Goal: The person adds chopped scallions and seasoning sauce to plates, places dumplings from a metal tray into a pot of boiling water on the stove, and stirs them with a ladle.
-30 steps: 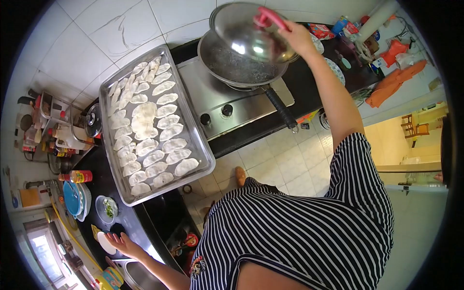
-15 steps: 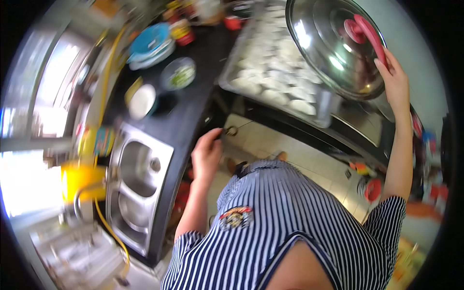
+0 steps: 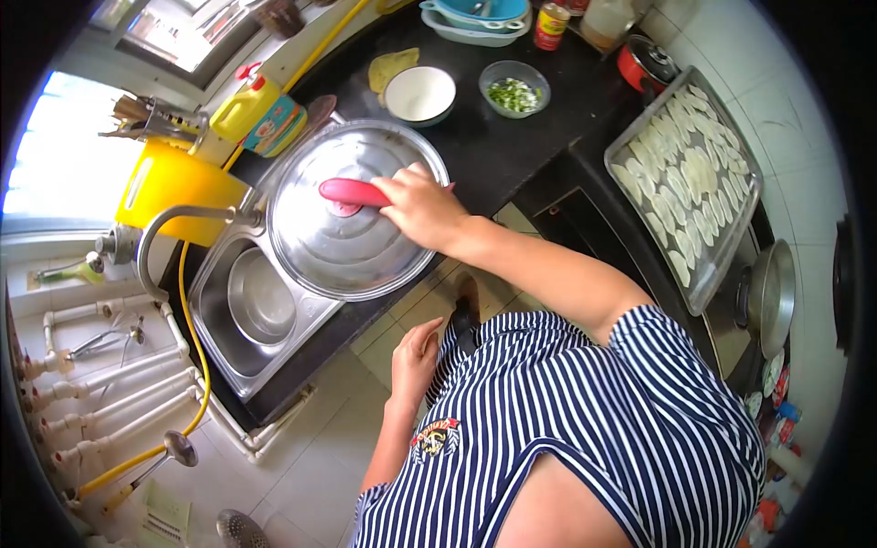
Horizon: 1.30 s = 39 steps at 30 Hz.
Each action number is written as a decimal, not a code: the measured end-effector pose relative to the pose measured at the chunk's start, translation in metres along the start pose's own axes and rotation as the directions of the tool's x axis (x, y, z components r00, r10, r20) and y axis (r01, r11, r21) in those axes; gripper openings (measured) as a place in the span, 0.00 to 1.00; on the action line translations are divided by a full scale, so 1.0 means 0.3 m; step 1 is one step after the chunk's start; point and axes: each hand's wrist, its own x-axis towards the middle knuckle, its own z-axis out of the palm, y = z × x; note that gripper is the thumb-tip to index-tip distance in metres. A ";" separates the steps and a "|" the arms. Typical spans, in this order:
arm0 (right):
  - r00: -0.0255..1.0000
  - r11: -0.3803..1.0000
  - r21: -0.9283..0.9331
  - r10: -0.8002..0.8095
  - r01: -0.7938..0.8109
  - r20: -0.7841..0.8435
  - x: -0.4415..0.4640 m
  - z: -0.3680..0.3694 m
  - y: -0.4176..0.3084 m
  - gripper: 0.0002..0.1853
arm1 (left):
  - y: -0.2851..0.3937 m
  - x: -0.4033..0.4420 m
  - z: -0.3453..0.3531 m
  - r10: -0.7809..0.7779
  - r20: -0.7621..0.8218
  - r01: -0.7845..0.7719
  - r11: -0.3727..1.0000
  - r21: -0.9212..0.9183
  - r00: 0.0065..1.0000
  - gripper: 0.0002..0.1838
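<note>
My right hand (image 3: 425, 208) is wrapped around the red-pink handle (image 3: 343, 192) of a large round metal pot lid (image 3: 306, 237). The lid lies over part of the double sink (image 3: 315, 321) and the counter edge; whether it rests there or hovers, I cannot tell. My left hand (image 3: 416, 361) hangs low in front of my striped shirt, loosely bent and holding nothing. In the uncovered bowl of the sink sits a round metal pan (image 3: 260, 297), near the curved faucet (image 3: 183, 215).
On the black counter (image 3: 402, 137) stand a white bowl (image 3: 420, 96), a glass bowl of chopped greens (image 3: 514, 89) and a yellow detergent jug (image 3: 260, 114). A metal tray (image 3: 699, 297) of dumplings stands at right, near a frying pan (image 3: 773, 297) and a red pot (image 3: 644, 64).
My right hand has carried the lid from above the dumpling tray at right to the sink at left. The view has swung round, and my left hand is lower, by my body.
</note>
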 end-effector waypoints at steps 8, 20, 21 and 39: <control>0.997 1.000 0.001 0.011 -0.011 0.083 0.101 0.425 0.033 0.19 | -0.132 -0.157 -0.044 -0.304 -0.226 0.269 0.948 -0.170 0.926 0.13; 0.980 0.989 0.101 0.085 -0.104 0.178 0.106 0.426 -0.008 0.31 | -0.141 -0.021 -0.030 -0.204 -0.048 0.191 0.960 -0.205 0.978 0.13; 0.987 0.982 0.166 0.065 -0.089 0.145 0.085 0.355 -0.028 0.33 | -0.134 0.007 -0.024 -0.153 -0.022 0.148 0.974 -0.169 0.988 0.13; 0.437 0.665 0.497 0.744 -0.558 -0.505 -1.296 -1.032 0.387 0.12 | 0.652 0.296 0.675 0.447 0.266 -0.487 0.867 0.107 0.854 0.12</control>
